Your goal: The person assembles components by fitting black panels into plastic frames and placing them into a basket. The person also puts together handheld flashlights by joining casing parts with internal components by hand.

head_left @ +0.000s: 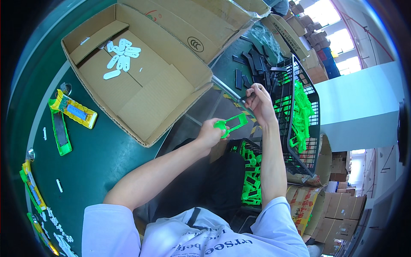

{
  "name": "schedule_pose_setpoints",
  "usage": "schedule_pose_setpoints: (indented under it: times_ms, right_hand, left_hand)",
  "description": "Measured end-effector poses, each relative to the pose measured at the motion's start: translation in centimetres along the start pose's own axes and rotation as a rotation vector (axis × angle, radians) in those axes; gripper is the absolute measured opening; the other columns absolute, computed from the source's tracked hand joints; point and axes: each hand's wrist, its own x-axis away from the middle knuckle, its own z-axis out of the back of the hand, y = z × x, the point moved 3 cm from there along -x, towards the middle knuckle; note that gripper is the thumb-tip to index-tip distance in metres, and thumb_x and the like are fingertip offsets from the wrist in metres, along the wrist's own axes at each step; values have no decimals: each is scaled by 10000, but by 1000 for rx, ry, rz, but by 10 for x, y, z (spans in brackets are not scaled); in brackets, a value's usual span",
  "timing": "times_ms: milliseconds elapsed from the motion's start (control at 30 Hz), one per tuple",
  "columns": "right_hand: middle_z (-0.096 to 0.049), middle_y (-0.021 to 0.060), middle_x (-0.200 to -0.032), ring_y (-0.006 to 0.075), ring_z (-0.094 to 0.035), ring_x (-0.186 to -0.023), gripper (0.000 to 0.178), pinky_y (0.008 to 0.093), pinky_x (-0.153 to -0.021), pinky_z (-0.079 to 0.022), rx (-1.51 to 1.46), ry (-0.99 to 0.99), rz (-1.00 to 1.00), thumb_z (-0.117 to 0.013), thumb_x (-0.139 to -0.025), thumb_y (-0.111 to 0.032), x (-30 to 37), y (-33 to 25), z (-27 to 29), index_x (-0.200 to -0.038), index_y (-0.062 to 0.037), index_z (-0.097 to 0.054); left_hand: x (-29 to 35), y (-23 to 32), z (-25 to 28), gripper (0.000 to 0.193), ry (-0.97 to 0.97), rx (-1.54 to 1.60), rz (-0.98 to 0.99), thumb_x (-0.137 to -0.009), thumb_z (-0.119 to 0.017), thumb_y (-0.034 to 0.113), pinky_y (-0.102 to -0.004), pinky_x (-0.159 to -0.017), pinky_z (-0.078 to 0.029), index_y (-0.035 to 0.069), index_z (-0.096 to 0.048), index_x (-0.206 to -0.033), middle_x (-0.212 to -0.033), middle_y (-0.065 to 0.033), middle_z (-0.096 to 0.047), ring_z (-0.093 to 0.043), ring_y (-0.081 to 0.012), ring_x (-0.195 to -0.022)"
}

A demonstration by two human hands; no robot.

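Observation:
My left hand (pixel 209 133) is closed around the round end of a bright green plastic frame (pixel 242 119), whose rectangular opening points to the right. My right hand (pixel 262 106) is raised beside it, with thumb and fingers pinched on a small black piece (pixel 244 99) that is mostly covered by the fingers. Just beyond that hand, a loose pile of flat black plastic strips (pixel 255 64) lies on the green table. To its right stands a black mesh basket (pixel 316 124) heaped with green plastic frames (pixel 302 112).
Another dark basket by my lap holds more green frames (pixel 251 177). A cardboard box (pixel 141 100) with white oval pieces (pixel 123 53) sits on the table. Opened yellow-and-green devices (pixel 77 110) and small white parts (pixel 59 185) lie at left. Cartons (pixel 338 210) are stacked at right.

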Motion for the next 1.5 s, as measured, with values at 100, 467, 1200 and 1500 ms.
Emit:
schedule_pose_setpoints:
  times_ms: [100, 467, 1200, 1500]
  right_hand:
    - [-599, 66, -888, 99, -533, -663, 233, 247, -558, -441, -34, -130, 10, -519, -946, -127, 32, 1, -10, -1149, -13, -530]
    - [-577, 46, -921, 104, -569, -736, 372, 283, -655, -529, 187, 20, -37, -549, -943, -14, 82, 21, -9, -1306, 59, -508]
    - [-686, 140, -933, 150, -651, -679, 346, 270, -619, -541, 977, 582, 612, -760, -808, -56, 101, 46, -20, -1139, 3, -675]
    - [-653, 118, -958, 142, -663, -771, 262, 266, -665, -578, 388, 602, 534, -729, -809, 52, 110, 50, -16, -1041, 44, -608]
  left_hand:
    - [-1, 2, -1, 376, -34, 65, -5, -910, -498, -67, -316, -801, -539, -17, -497, -1283, -1113, -135, -631, -643, -193, -913]
    - [0, 10, -1, 234, -205, 113, -100, -894, -508, 16, -299, -779, -469, 5, -596, -1110, -1027, -89, -642, -607, -156, -903]
    - [2, 4, -2, 177, -187, 187, -17, -962, -617, 268, -259, -704, -496, 96, -583, -984, -957, -56, -663, -613, -102, -778]
    - [3, 2, -4, 176, -230, 168, -52, -970, -608, 260, -270, -724, -517, 85, -591, -973, -954, -39, -644, -627, -117, -797]
